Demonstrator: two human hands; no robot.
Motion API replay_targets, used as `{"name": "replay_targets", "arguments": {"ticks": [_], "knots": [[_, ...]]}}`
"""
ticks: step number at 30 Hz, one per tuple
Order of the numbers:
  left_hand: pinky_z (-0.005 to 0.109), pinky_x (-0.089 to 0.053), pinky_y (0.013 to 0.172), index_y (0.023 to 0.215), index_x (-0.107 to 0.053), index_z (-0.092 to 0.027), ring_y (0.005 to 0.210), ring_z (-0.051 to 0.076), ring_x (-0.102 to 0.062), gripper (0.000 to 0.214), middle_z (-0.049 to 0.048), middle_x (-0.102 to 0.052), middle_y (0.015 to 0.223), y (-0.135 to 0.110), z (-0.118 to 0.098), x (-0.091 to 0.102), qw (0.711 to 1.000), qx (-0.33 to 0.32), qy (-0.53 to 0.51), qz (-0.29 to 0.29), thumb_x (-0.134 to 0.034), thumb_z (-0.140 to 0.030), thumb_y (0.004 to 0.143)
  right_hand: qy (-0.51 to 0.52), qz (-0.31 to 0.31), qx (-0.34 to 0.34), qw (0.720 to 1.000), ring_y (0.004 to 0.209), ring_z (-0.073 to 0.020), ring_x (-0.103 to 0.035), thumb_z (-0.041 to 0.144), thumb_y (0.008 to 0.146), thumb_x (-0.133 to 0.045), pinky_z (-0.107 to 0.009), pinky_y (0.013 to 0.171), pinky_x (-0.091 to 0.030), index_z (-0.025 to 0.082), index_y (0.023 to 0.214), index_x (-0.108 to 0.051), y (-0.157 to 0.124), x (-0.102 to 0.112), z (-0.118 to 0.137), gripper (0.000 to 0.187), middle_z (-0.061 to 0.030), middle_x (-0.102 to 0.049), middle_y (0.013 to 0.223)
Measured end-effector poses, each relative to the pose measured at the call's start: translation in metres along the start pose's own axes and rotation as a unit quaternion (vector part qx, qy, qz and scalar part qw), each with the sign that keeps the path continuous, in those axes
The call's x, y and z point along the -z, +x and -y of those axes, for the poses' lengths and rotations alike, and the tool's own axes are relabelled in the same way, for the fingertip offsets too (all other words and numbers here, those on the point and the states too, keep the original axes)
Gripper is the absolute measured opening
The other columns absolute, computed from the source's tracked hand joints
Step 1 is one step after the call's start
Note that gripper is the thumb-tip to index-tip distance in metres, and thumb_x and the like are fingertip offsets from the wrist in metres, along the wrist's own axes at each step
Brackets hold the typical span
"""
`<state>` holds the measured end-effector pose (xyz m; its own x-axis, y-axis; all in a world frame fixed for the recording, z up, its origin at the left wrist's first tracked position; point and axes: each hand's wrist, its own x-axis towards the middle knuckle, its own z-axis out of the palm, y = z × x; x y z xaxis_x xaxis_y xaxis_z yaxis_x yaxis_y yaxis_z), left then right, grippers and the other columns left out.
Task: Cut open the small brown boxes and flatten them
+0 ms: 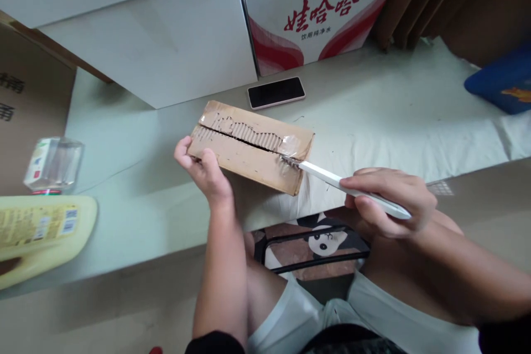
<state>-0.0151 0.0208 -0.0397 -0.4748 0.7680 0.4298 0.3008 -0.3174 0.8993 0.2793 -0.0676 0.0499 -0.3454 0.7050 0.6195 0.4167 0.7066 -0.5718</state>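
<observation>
A small brown cardboard box (249,166) is tilted at the front edge of the covered table. Its top seam is split by a dark gap, with torn, ridged cardboard and scraps of clear tape along it. My left hand (209,174) is closed around the box's left end, thumb on the near side. In my right hand (390,199) is a white utility knife (323,174), gripped by its handle. The knife's tip meets the right end of the seam, beside the crumpled tape; how deep the blade sits is hidden.
Behind the box lies a phone (276,93). Large white cartons (166,38) and a red-and-white carton (315,22) stand at the back. A clear bottle (56,163) and a yellow bottle (41,238) lie left. Something blue (501,86) is at right.
</observation>
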Motion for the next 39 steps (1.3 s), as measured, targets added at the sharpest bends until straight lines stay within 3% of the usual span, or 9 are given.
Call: {"name": "replay_targets", "arguments": {"ticks": [5, 12, 20, 26, 29, 34, 39], "knots": [[0.038, -0.05, 0.096, 0.122, -0.04, -0.022, 0.105, 0.02, -0.06, 0.042, 0.0074, -0.054, 0.114, 0.0, -0.001, -0.001, 1.0, -0.008, 0.029, -0.006, -0.05, -0.043, 0.088, -0.035, 0.025, -0.009, 0.999, 0.05, -0.0132, -0.066, 0.004, 0.085, -0.055, -0.023, 0.045, -0.053, 0.019, 0.102, -0.068, 0.005, 0.001, 0.009, 0.026, -0.0021, -0.069, 0.065], [0.036, -0.049, 0.093, 0.122, -0.04, -0.022, 0.099, 0.018, -0.058, 0.042, 0.0074, -0.055, 0.113, 0.0, -0.004, -0.002, 1.0, -0.005, 0.002, -0.005, -0.051, -0.037, 0.085, -0.004, -0.022, -0.118, 0.993, 0.04, -0.0074, -0.057, 0.009, 0.089, -0.058, -0.016, 0.04, -0.046, 0.017, 0.096, -0.071, 0.005, -0.008, 0.008, 0.017, 0.0037, -0.063, 0.054], [0.035, -0.049, 0.09, 0.119, -0.042, -0.022, 0.096, 0.018, -0.056, 0.042, 0.0067, -0.054, 0.111, 0.001, -0.006, -0.004, 1.0, -0.012, 0.011, -0.009, -0.052, -0.039, 0.083, 0.005, -0.054, -0.145, 0.988, 0.037, -0.0077, -0.054, 0.01, 0.088, -0.056, -0.018, 0.037, -0.043, 0.018, 0.091, -0.074, 0.006, 0.002, 0.011, 0.019, 0.0037, -0.062, 0.05], [0.037, -0.049, 0.091, 0.12, -0.041, -0.022, 0.098, 0.019, -0.057, 0.041, 0.0066, -0.053, 0.111, 0.001, -0.003, -0.004, 1.0, -0.015, 0.007, -0.009, -0.051, -0.038, 0.083, -0.011, -0.014, -0.113, 0.993, 0.04, -0.0074, -0.057, 0.01, 0.085, -0.06, -0.017, 0.042, -0.046, 0.017, 0.093, -0.075, 0.011, -0.001, 0.01, 0.018, 0.0033, -0.064, 0.052], [0.037, -0.049, 0.092, 0.12, -0.042, -0.021, 0.099, 0.019, -0.057, 0.041, 0.007, -0.054, 0.112, 0.002, -0.002, -0.003, 1.0, -0.02, 0.004, -0.01, -0.051, -0.036, 0.083, 0.001, 0.0, -0.143, 0.99, 0.038, -0.0066, -0.053, 0.012, 0.088, -0.058, -0.017, 0.04, -0.043, 0.017, 0.093, -0.076, 0.01, -0.001, 0.009, 0.019, 0.0039, -0.062, 0.05], [0.037, -0.048, 0.092, 0.121, -0.042, -0.022, 0.098, 0.019, -0.057, 0.041, 0.0074, -0.053, 0.113, 0.002, 0.001, -0.001, 0.999, -0.024, 0.021, 0.003, -0.05, -0.037, 0.085, -0.009, -0.063, -0.183, 0.981, 0.037, -0.008, -0.052, 0.015, 0.088, -0.058, -0.019, 0.036, -0.04, 0.018, 0.087, -0.077, 0.006, 0.007, 0.012, 0.018, 0.003, -0.06, 0.049], [0.038, -0.048, 0.093, 0.124, -0.039, -0.022, 0.098, 0.02, -0.058, 0.042, 0.0076, -0.054, 0.113, 0.001, 0.002, 0.0, 1.0, -0.011, 0.027, 0.003, -0.048, -0.038, 0.086, 0.027, -0.088, -0.124, 0.988, 0.043, -0.0099, -0.06, 0.016, 0.09, -0.058, -0.02, 0.041, -0.046, 0.02, 0.095, -0.076, -0.001, 0.007, 0.008, 0.019, 0.0012, -0.067, 0.058]]}}
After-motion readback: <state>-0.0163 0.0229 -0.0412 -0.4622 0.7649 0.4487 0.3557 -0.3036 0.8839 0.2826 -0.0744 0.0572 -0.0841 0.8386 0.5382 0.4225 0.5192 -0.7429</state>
